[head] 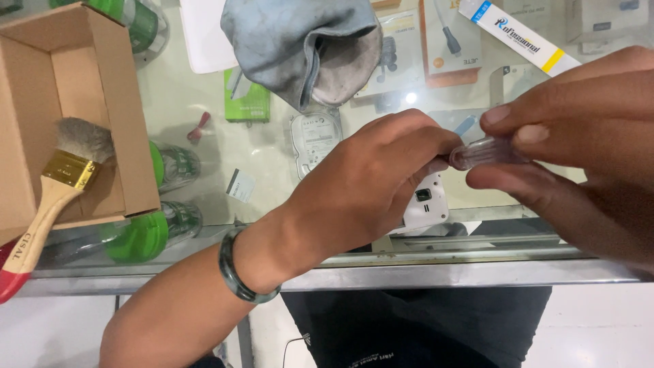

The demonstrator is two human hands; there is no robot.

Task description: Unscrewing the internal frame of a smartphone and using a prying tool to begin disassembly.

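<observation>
My right hand (586, 136) grips a clear plastic screwdriver handle (487, 151) between thumb and fingers, held sideways above a glass counter (259, 157). My left hand (371, 184), with a dark green bangle on the wrist, is closed over the tool's tip end and over a small white device (426, 203) lying on the glass. The tool's tip is hidden under my left fingers.
An open cardboard box (68, 116) sits at the left, with a wooden-handled paintbrush (51, 194) leaning on it. A grey cloth (306, 48) lies at the top. Green-capped bottles, a hard drive (315, 140) and packaged goods show under the glass. A metal counter edge (409, 276) runs near me.
</observation>
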